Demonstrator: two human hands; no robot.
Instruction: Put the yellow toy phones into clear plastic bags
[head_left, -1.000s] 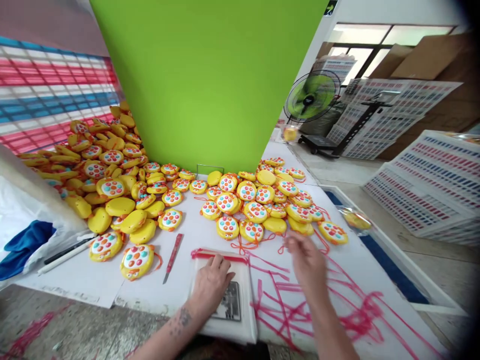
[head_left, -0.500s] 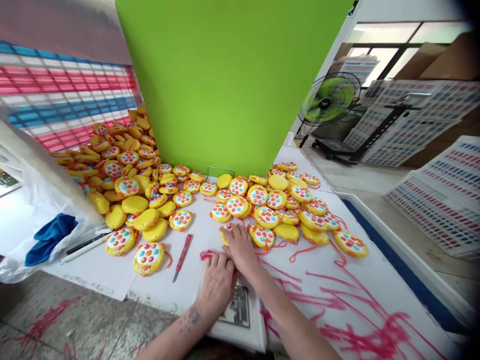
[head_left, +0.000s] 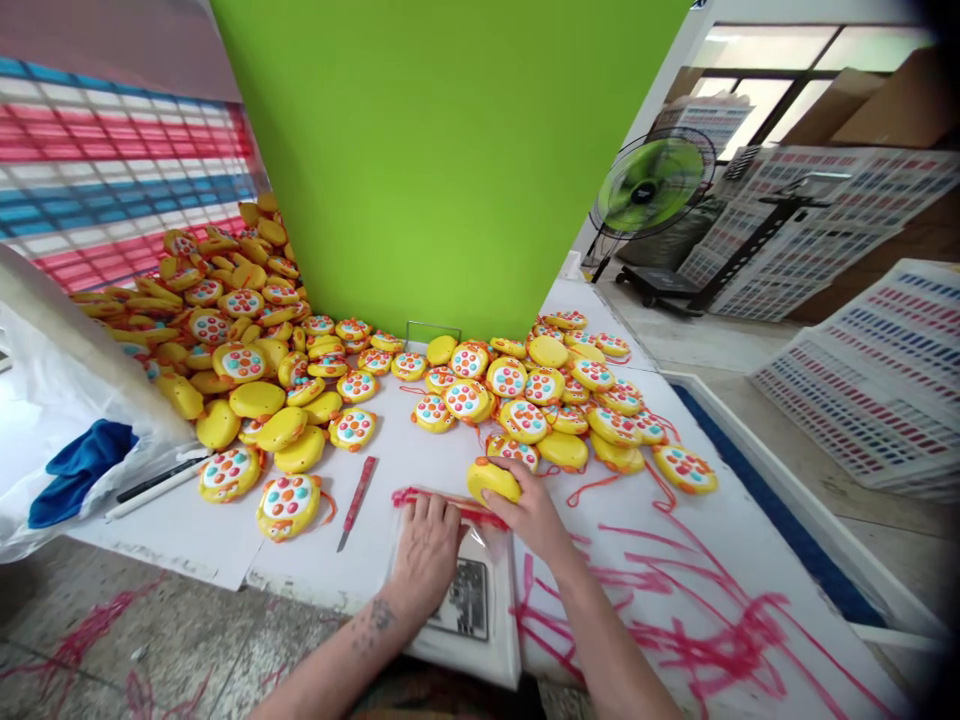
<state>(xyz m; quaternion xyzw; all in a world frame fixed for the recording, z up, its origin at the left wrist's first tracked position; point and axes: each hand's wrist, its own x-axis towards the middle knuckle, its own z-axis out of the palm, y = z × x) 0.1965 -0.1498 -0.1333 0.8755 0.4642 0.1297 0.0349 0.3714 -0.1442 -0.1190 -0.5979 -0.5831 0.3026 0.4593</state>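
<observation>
My right hand (head_left: 531, 508) is closed round a round yellow toy (head_left: 491, 482), its plain yellow back turned up, just above the table. Curled fingers of my left hand (head_left: 429, 545) press down on a bundle of thin pink strips (head_left: 480, 512) along the top of a clear plastic-covered pad (head_left: 499, 630). A dark printed picture (head_left: 466, 598) shows under the plastic. To the left lies a red-handled craft knife (head_left: 357, 503), blade towards me. Beyond it is a toy with coloured dots and eyes (head_left: 289, 507), with an orange cord.
A large heap of the same toys (head_left: 247, 330) is at the left, and a smaller pile (head_left: 540, 390) lies ahead. Behind stands a tall green board (head_left: 450, 160). Loose pink strips (head_left: 720, 650) spread at the right. Pens (head_left: 157, 490) and a blue cloth (head_left: 82, 470) lie left.
My right hand has lifted a toy from the front of the pile and drawn it towards me, back up. My left hand stays on the strips, more of which now show. The view has shifted slightly.
</observation>
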